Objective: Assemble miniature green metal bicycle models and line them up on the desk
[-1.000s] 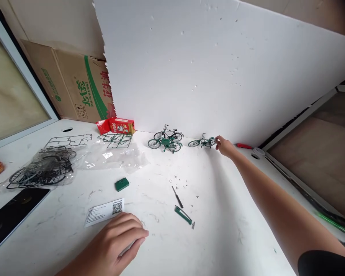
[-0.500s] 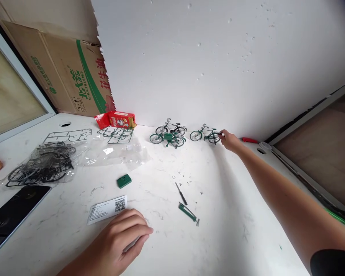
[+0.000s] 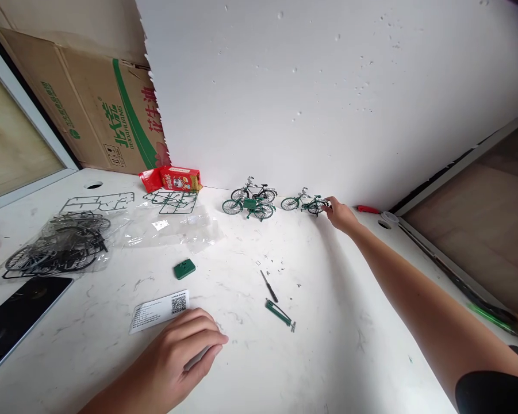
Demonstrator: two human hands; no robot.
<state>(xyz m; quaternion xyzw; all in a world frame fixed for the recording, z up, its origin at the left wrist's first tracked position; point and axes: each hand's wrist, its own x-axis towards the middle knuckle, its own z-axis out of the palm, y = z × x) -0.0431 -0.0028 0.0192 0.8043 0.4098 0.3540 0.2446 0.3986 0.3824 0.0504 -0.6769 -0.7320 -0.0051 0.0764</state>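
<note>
At the back of the table my right hand [image 3: 339, 214] is closed on the rear end of a green model bicycle [image 3: 304, 201], which stands upright near the white panel. To its left stand a black model bicycle [image 3: 265, 194] and, in front of it, another green model bicycle [image 3: 250, 206] with a green box-shaped piece at its middle. My left hand [image 3: 194, 345] rests on the table at the front, loosely curled, with a gap between thumb and fingers and nothing in it. It lies beside a white card [image 3: 155, 313] with a QR code.
A small screwdriver [image 3: 269, 286], a green hand tool [image 3: 280, 314] and tiny scraps lie mid-table. Left are a green case [image 3: 184, 269], a plastic bag [image 3: 64, 247] of black parts, green part frames [image 3: 172, 202], a red packet [image 3: 181, 178] and a phone [image 3: 17, 322].
The whole view has shifted slightly, so things appear a little further left. My right hand keeps its hold on the green model bicycle, and my left hand stays where it was.
</note>
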